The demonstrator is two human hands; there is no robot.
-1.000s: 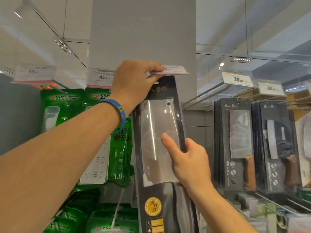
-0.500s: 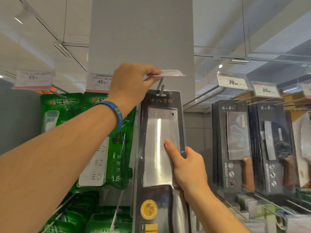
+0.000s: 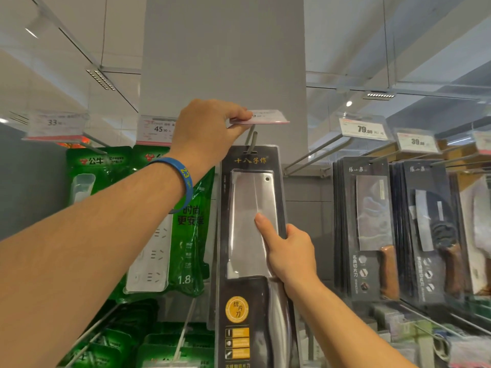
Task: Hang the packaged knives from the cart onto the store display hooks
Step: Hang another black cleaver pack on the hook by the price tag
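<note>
While the packaged knife (image 3: 252, 235) sits upright, the right hand (image 3: 289, 256) gripping its 3 o'clock edge with curled fingers (image 3: 292, 230) and the left hand (image 3: 207, 131) pinching the price tag (image 3: 263, 118) up at 12 o'clock, hanging seems nearly done: next, slide the pack back along the hook (image 3: 252, 140).

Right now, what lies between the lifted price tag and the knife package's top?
In the head view, only the grey metal hook under the price tag; its tip pokes through the hang hole of the knife package.
</note>
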